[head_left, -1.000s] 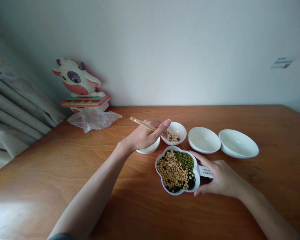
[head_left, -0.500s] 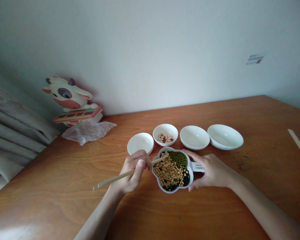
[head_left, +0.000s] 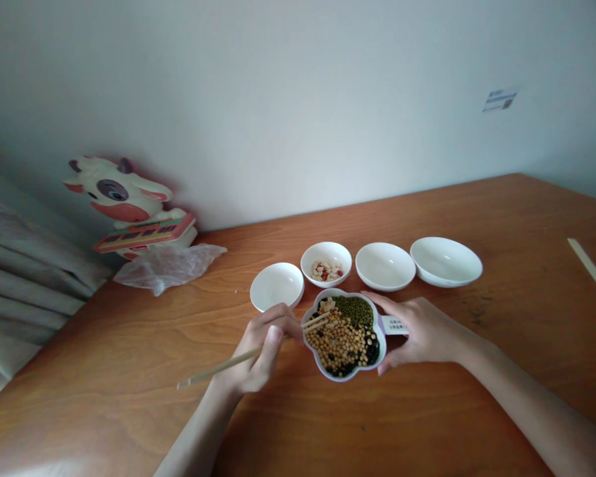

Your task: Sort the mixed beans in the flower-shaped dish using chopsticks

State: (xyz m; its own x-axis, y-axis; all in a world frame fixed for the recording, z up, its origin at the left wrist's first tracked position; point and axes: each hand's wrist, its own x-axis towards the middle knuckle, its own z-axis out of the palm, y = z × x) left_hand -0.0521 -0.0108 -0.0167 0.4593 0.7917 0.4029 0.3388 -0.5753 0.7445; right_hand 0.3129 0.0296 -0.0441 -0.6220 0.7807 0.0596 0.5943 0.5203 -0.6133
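My left hand [head_left: 263,348] is closed round a pair of wooden chopsticks [head_left: 223,366], whose tips reach over the beans at the left side of a flower-shaped dish. That pale purple dish [head_left: 342,378] holds yellow soybeans [head_left: 342,344], green mung beans [head_left: 355,311], black beans [head_left: 372,348] and a few pale peanut pieces [head_left: 328,304]. The tips show slightly apart, with nothing clearly between them. My right hand [head_left: 422,331] grips the dish by its labelled handle [head_left: 393,325], thumb and forefinger against the rim.
Behind the dish stand a white bowl [head_left: 277,286] at left, a bowl [head_left: 326,252] with peanut pieces, and two more bowls [head_left: 385,265] [head_left: 446,262]. A cow toy keyboard [head_left: 144,232] and plastic bag [head_left: 171,266] are far left. A wooden stick [head_left: 592,271] lies far right.
The chopstick tips have drawn back a little to the lower left, and both now show apart. My right hand keeps its hold on the dish. The whole view has shifted slightly.
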